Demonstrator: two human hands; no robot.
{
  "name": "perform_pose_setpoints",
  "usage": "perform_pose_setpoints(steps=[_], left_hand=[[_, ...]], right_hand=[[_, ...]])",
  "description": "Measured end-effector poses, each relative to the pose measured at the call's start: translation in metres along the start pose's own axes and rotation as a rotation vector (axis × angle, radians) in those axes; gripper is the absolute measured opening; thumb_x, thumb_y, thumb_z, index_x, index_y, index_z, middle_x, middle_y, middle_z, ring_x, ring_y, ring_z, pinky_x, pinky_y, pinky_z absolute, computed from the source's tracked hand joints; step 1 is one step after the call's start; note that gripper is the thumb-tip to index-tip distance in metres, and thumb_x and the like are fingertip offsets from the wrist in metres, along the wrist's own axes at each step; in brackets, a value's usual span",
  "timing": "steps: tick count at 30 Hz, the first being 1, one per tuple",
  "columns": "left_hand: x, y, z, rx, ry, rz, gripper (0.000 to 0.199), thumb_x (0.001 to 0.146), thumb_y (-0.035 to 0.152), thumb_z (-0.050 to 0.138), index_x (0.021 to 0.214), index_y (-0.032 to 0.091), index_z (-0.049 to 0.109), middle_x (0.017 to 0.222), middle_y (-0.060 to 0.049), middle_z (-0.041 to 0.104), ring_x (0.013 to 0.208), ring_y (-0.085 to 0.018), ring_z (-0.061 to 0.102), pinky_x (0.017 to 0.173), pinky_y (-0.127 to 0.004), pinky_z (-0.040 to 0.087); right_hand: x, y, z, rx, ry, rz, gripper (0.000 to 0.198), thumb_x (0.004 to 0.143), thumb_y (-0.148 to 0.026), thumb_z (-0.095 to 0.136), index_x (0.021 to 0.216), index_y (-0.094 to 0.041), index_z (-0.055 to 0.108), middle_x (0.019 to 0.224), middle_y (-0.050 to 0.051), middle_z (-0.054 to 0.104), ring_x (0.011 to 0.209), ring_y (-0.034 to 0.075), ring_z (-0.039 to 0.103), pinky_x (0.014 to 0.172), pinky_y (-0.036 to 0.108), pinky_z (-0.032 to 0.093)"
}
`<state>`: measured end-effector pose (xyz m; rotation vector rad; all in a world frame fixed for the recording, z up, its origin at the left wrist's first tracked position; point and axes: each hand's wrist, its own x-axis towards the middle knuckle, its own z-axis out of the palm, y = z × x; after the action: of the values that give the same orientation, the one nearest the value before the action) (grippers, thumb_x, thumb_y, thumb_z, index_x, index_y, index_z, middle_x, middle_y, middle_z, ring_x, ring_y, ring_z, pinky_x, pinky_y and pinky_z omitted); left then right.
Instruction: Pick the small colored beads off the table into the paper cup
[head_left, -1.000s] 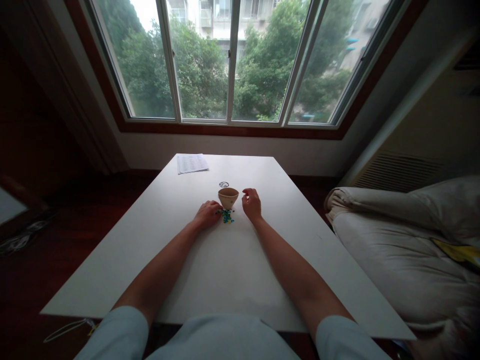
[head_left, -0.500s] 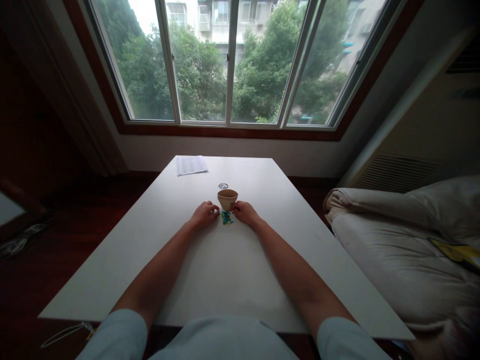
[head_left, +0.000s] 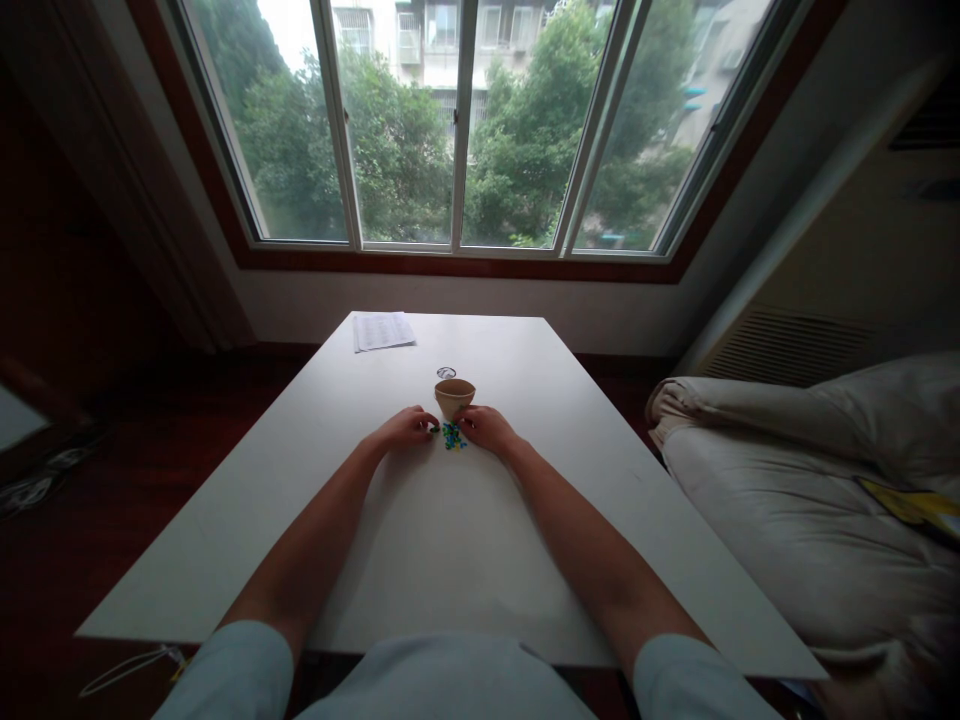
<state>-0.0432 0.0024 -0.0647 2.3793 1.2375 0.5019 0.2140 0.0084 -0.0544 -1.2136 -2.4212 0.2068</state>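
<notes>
A small heap of blue, green and yellow bead-like pieces (head_left: 453, 437) lies on the white table, just in front of a tan bowl (head_left: 454, 394). My left hand (head_left: 407, 428) rests at the left of the heap, its thumb and finger closed around a small dark green piece (head_left: 434, 429). From the right, my right hand (head_left: 487, 429) reaches to the heap's edge below the bowl. Its fingertips are pinched together, and what lies between them is too small to make out. The bowl stands upright; its contents cannot be seen.
Behind the bowl lies a small round item with a dark outline (head_left: 446, 373). Printed sheets (head_left: 384, 331) are at the far left corner of the white table (head_left: 450, 560). A cushioned seat with bedding (head_left: 795, 500) stands to the right. A window is beyond.
My left hand has shifted slightly left, and a dark green piece now shows at its fingertips. My right fingertips have moved a little left and down, from the bowl's side to the heap.
</notes>
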Motion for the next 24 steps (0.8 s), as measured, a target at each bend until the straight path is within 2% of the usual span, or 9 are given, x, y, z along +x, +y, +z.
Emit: perform_pose_setpoints(steps=[4,10,24], left_hand=[[0.000,-0.003,0.003,-0.016,0.017,-0.015,0.038,0.078,0.026,0.063,0.115,0.023,0.074,0.096,-0.004,0.063,0.082,-0.014,0.060,0.080,-0.024,0.049],[0.001,-0.004,0.002,-0.040,-0.004,-0.007,0.040,0.076,0.027,0.066,0.115,0.022,0.074,0.096,-0.003,0.062,0.081,-0.014,0.058,0.079,-0.025,0.049],[0.000,-0.002,0.002,-0.003,0.005,0.005,0.040,0.076,0.024,0.065,0.115,0.023,0.074,0.097,-0.004,0.062,0.081,-0.015,0.058,0.080,-0.026,0.049]], right_hand=[[-0.001,-0.007,-0.005,-0.020,-0.019,0.025,0.020,0.086,-0.021,0.064,0.095,-0.029,0.080,0.091,0.000,0.077,0.085,0.018,0.068,0.077,0.024,0.047],[-0.001,-0.006,-0.006,-0.023,-0.095,0.038,0.027,0.090,-0.023,0.059,0.109,-0.028,0.078,0.101,0.002,0.077,0.090,0.018,0.069,0.082,0.024,0.048],[0.000,0.008,0.003,0.002,-0.073,0.036,0.028,0.091,-0.021,0.056,0.108,-0.030,0.077,0.109,0.001,0.076,0.099,0.019,0.069,0.089,0.025,0.046]])
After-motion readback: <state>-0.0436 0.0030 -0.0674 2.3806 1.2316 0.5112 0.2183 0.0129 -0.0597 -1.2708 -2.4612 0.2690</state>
